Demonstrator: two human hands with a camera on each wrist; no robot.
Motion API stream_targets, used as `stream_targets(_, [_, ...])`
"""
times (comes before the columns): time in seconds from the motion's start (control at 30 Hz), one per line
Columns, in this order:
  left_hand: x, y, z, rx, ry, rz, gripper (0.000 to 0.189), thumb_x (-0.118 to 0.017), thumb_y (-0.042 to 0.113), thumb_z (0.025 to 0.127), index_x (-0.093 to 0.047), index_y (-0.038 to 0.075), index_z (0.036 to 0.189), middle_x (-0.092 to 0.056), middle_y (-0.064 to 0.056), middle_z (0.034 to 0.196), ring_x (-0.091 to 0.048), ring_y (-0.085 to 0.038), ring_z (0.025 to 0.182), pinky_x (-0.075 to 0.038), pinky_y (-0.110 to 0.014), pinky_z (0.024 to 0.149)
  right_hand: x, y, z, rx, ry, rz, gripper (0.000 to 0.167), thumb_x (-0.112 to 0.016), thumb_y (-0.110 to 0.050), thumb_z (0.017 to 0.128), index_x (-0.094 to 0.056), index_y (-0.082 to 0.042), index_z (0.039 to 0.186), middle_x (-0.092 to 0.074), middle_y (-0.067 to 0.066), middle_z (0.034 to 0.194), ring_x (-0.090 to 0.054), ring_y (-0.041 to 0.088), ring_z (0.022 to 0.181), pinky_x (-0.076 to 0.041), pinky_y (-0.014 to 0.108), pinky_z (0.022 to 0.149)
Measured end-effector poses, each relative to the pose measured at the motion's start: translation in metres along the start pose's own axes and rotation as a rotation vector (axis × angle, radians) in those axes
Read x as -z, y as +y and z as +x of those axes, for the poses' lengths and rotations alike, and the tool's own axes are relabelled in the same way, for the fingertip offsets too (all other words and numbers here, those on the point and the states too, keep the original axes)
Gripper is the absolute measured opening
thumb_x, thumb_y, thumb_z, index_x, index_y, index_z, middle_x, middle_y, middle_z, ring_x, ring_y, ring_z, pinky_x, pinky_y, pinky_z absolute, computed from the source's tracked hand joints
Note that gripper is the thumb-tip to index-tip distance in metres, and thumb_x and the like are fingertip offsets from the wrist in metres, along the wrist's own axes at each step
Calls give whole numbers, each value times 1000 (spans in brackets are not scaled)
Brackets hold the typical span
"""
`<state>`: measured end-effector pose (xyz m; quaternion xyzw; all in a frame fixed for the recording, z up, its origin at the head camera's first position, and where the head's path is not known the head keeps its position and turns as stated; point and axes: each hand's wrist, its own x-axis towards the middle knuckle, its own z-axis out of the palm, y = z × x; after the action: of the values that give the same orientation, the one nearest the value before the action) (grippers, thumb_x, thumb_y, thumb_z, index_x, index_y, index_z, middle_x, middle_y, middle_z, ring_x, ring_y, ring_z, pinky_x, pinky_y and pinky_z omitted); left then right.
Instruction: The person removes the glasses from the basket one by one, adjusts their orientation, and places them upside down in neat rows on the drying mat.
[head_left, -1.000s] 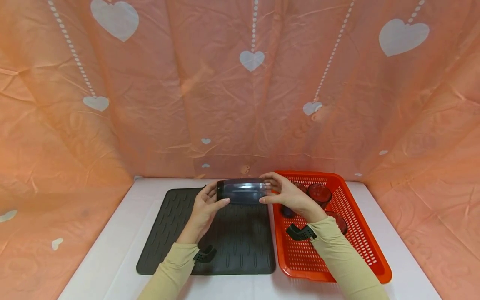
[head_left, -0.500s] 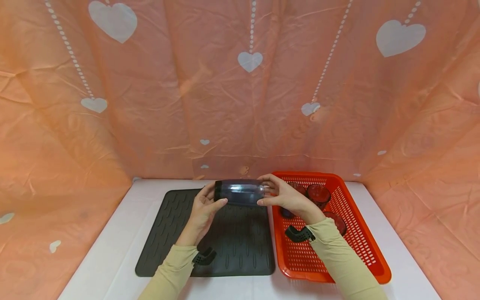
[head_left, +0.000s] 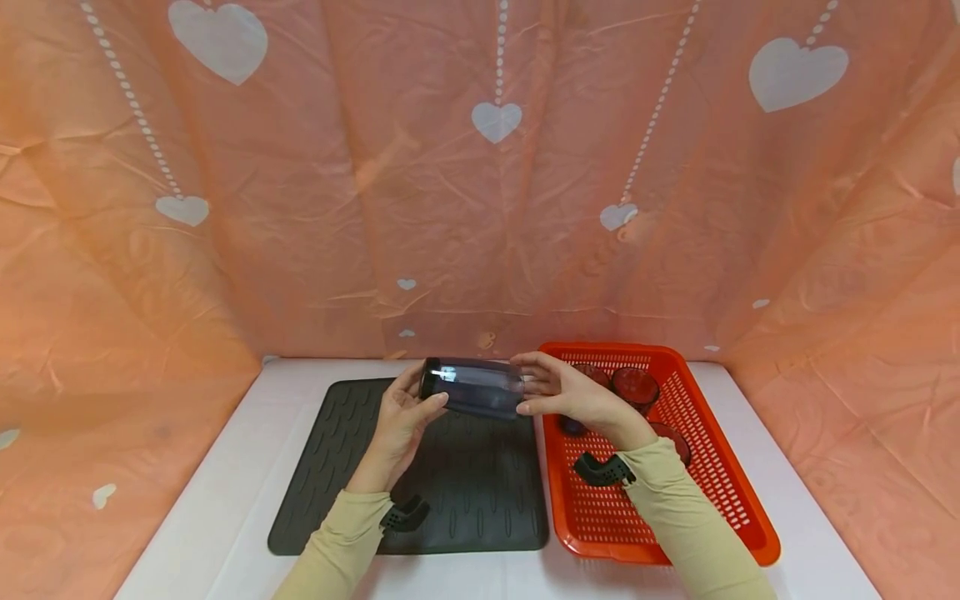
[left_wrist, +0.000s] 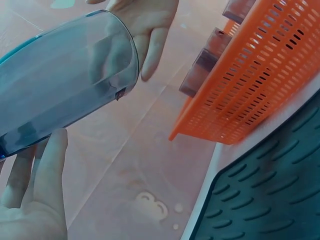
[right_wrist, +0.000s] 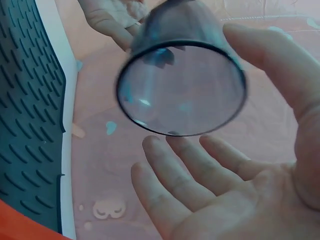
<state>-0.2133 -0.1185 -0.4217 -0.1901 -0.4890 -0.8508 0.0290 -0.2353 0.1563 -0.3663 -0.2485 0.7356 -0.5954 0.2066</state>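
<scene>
Held aloft, long axis crosswise, the glass points its mouth toward your right hand, whose fingers spread about the rim, contact unclear; your left hand pinches the base end.

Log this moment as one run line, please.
left hand: grips bluish glass near base | right hand: fingers extended by rim | glass: held sideways | orange basket: more glasses

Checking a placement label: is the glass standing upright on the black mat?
No, the head view shows the glass tipped sideways in the left hand, off the black mat.
</scene>
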Motion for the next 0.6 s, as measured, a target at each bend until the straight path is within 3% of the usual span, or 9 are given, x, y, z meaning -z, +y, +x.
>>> stream_targets(0.17, [3,2,-1,24,21,21,52,-64,-10,83,-51,5,131,-60,-6,111,-62,-14,96,-56,-28,74,5,-1,-3,53,-34,53,70,-72,-11,86,-35,-9,145,-41,12,145,-41,31,131,-39,46,103])
stream_targets(0.33, [8,2,-2,40,51,39,53,-64,-9,83,-50,5,132,-59,-6,113,-61,-14,97,-56,-28,75,10,0,-7,104,-67,85,69,-69,-7,88,-33,-10,147,-39,17,146,-38,34,133,-41,43,102])
stream_targets(0.47, [13,2,-4,41,69,75,53,-63,-9,83,-49,5,132,-59,-6,115,-62,-14,95,-56,-28,74,13,0,-11,110,-65,85,70,-69,-8,88,-34,-10,147,-39,18,146,-37,37,133,-42,38,101])
stream_targets(0.6, [17,2,-5,50,90,116,55,-63,-10,83,-48,4,134,-60,-5,116,-62,-14,95,-55,-27,73,16,1,-16,92,-41,72,67,-67,-8,89,-34,-9,147,-41,14,145,-39,35,132,-42,41,101])
